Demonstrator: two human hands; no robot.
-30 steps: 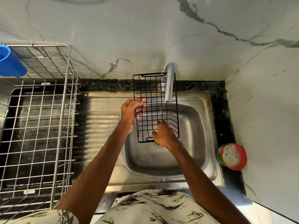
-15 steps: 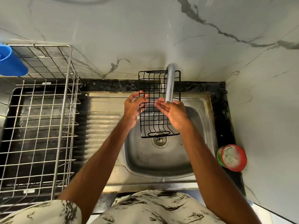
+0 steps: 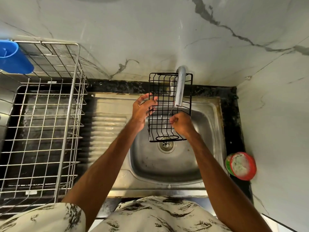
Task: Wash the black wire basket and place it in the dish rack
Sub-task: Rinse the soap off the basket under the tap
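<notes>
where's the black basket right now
In the head view, the basket is held over the sink, under the tap. The left hand grips its left edge and the right hand is on its right side.

Home kitchen, sink corner. Evidence: stainless steel sink (image 3: 209, 168) with ribbed drainboard (image 3: 108, 131) set in a dark speckled countertop (image 3: 231, 114), chrome tap (image 3: 180, 87) coming off the wall, marble-look wall panels (image 3: 150, 39) on two sides. Wire dish rack (image 3: 41, 123) on the left with a blue plastic cup (image 3: 15, 59) hung on its rim. Red-rimmed tub (image 3: 241, 165) by the sink, probably dish soap paste, label not readable.
</notes>
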